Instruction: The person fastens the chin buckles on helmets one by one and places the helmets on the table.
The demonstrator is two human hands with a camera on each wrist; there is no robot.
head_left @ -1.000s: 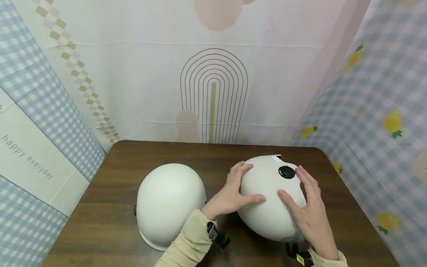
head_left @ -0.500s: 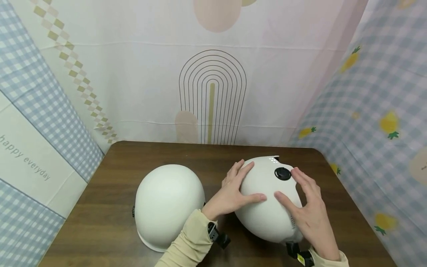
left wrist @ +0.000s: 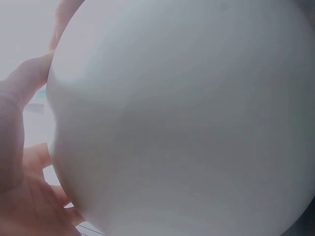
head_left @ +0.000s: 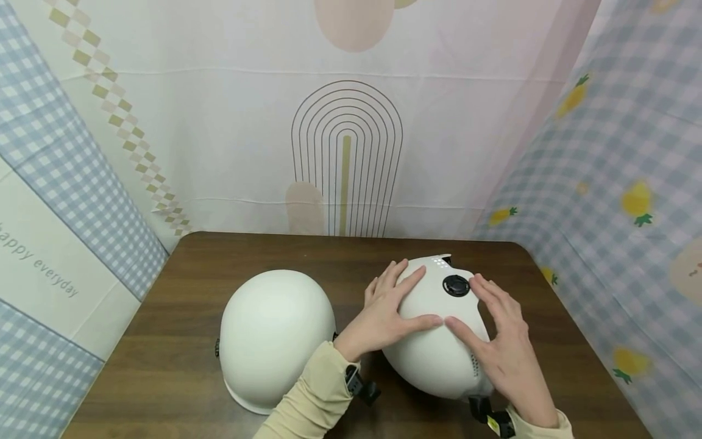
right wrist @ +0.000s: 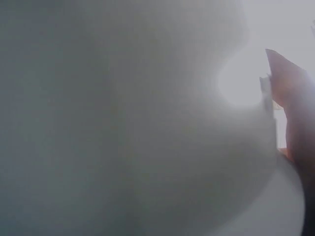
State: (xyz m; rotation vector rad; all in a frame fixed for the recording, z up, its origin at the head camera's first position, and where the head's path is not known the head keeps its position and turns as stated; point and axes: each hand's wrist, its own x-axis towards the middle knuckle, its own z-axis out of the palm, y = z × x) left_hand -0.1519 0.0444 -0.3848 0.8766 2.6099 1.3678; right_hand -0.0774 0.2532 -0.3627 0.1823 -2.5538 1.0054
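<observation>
Two white helmets stand on the brown table. Both of my hands are on the right helmet [head_left: 428, 360], which has a black round disc [head_left: 456, 285] on its shell and a projecting edge at the back. My left hand [head_left: 386, 314] holds its left side, fingers spread over the far part and thumb lying across the top. Around the right side curves my right hand [head_left: 507, 341], its fingertips beside the disc. The two thumb tips almost meet on the shell. In both wrist views the white shell fills most of the picture.
To the left, the other white helmet [head_left: 276, 335] stands dome up, close to the left forearm, with small dark parts at its sides. Patterned cloths hang behind the table [head_left: 181, 286] and along both sides. A small camera [head_left: 362, 387] is strapped to the left wrist.
The right helmet has turned slightly, its black disc shifting left and dark dotted marks showing near the right hand. The right thumb has moved left, closer to the left thumb.
</observation>
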